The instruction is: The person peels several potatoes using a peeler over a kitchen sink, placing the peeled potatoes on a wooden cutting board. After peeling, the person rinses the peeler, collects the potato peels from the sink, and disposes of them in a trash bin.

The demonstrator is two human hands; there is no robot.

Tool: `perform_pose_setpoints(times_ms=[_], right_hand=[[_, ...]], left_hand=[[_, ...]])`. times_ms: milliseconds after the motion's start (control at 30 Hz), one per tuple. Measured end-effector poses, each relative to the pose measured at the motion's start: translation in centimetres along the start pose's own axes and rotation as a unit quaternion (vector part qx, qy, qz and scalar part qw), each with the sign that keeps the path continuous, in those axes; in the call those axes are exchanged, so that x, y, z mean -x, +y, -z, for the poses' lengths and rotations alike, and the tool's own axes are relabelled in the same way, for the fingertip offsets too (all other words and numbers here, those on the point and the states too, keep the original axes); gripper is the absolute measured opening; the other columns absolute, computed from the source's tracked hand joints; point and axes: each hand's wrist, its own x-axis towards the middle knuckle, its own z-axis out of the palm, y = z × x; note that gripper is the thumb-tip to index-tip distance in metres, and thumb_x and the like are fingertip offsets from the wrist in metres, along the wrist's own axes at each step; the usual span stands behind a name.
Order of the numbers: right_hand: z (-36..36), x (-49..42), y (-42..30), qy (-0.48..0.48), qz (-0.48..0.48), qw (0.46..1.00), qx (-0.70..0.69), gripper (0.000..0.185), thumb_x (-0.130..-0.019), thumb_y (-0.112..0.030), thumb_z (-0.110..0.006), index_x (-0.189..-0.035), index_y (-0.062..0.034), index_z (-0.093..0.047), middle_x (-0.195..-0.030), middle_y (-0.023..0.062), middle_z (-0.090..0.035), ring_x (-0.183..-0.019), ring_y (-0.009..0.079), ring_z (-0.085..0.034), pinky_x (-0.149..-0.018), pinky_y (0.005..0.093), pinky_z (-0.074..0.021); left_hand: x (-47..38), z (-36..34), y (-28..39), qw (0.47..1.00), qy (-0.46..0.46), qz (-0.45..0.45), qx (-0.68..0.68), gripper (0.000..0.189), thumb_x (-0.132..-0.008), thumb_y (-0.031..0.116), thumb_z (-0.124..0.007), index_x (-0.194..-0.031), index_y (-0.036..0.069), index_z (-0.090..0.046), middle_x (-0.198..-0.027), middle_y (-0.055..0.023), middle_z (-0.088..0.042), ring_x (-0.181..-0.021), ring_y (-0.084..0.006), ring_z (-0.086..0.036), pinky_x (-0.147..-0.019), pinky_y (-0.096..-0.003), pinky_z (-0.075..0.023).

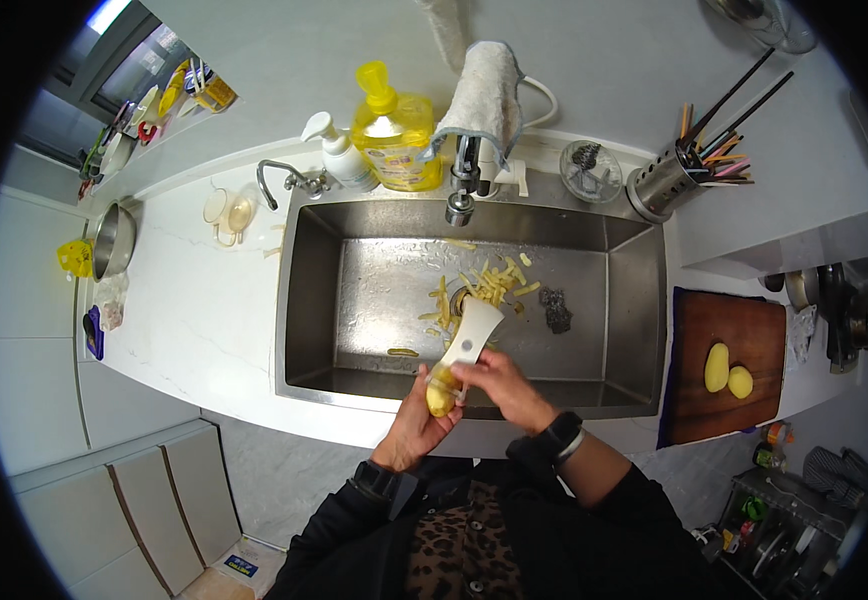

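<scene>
My left hand (415, 420) holds a yellow potato (440, 403) over the front rim of the stainless-steel sink (404, 296). A white peeler (477, 328) is gripped in my right hand (510, 388). Its head lies across the potato, and its broad handle points away over the basin. Potato peelings (495, 281) are heaped around the drain, which the peeler partly hides. To the right of them on the sink floor lies a steel wool scourer (555, 310). Two peeled potatoes, one long (717, 367) and one rounder (740, 382), rest on a wooden cutting board (749, 322).
The faucet (461, 202), draped with a cloth (483, 86), overhangs the sink's back edge. Behind the sink stand a yellow detergent bottle (395, 142), a white pump bottle (344, 157) and a metal chopstick holder (659, 187). Glass cups (228, 214) and a metal bowl (114, 240) stand left.
</scene>
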Motion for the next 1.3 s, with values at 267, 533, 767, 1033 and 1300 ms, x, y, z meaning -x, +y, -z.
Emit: perform_pose_setpoints(times_ms=[267, 533, 767, 1033, 1300], right_hand=[[4.5, -1.0, 1.6, 0.140, -0.139, 0.960, -0.199, 0.037, -0.093, -0.037, -0.056, -0.118, -0.0097, -0.053, -0.111, 0.0033, -0.062, -0.103, 0.0164, -0.060, -0.089, 0.0309, -0.0441], [-1.2, 1.8, -0.4, -0.044, 0.008, 0.999, -0.016, 0.034, -0.092, -0.027, -0.060, -0.116, -0.0033, -0.058, -0.106, 0.0032, -0.061, -0.096, 0.0113, -0.055, -0.087, 0.0284, -0.0455], [1.6, -0.8, 0.6, 0.023, -0.045, 0.997, -0.065, 0.029, -0.089, -0.026, -0.063, -0.109, -0.0058, -0.062, -0.102, 0.0025, -0.064, -0.093, 0.0120, -0.059, -0.084, 0.0295, -0.0459], [3.2, 0.1, 1.6, 0.117, -0.119, 0.961, -0.221, 0.037, -0.094, -0.033, -0.056, -0.120, -0.0070, -0.053, -0.114, 0.0048, -0.060, -0.105, 0.0143, -0.058, -0.087, 0.0284, -0.0453], [-1.0, 2.1, -0.3, -0.039, 0.003, 0.999, 0.030, 0.037, -0.091, -0.026, -0.061, -0.119, -0.0017, -0.056, -0.113, 0.0049, -0.060, -0.102, 0.0126, -0.055, -0.089, 0.0273, -0.0442]], left_hand=[[1.5, -1.9, 0.0, 0.999, 0.045, -0.004, -0.030, 0.055, -0.098, 0.051, -0.033, -0.120, 0.004, -0.051, -0.105, -0.0094, -0.061, -0.077, -0.0152, -0.057, -0.066, -0.0244, -0.0487], [0.2, -1.1, -0.1, 0.997, 0.070, -0.011, -0.006, 0.051, -0.099, 0.050, -0.033, -0.118, 0.007, -0.052, -0.099, -0.0055, -0.060, -0.078, -0.0147, -0.057, -0.067, -0.0272, -0.0474], [0.4, -0.2, -0.1, 0.999, 0.018, 0.003, -0.029, 0.049, -0.100, 0.048, -0.032, -0.117, 0.006, -0.053, -0.097, -0.0062, -0.061, -0.076, -0.0168, -0.056, -0.066, -0.0267, -0.0463], [1.0, -1.1, 0.3, 0.997, 0.030, -0.005, -0.075, 0.052, -0.099, 0.049, -0.033, -0.123, 0.006, -0.050, -0.107, -0.0096, -0.061, -0.082, -0.0190, -0.057, -0.069, -0.0286, -0.0484], [0.0, 0.5, -0.1, 0.998, 0.050, 0.026, 0.027, 0.047, -0.101, 0.045, -0.029, -0.119, 0.007, -0.051, -0.102, -0.0075, -0.060, -0.082, -0.0181, -0.058, -0.071, -0.0308, -0.0490]])
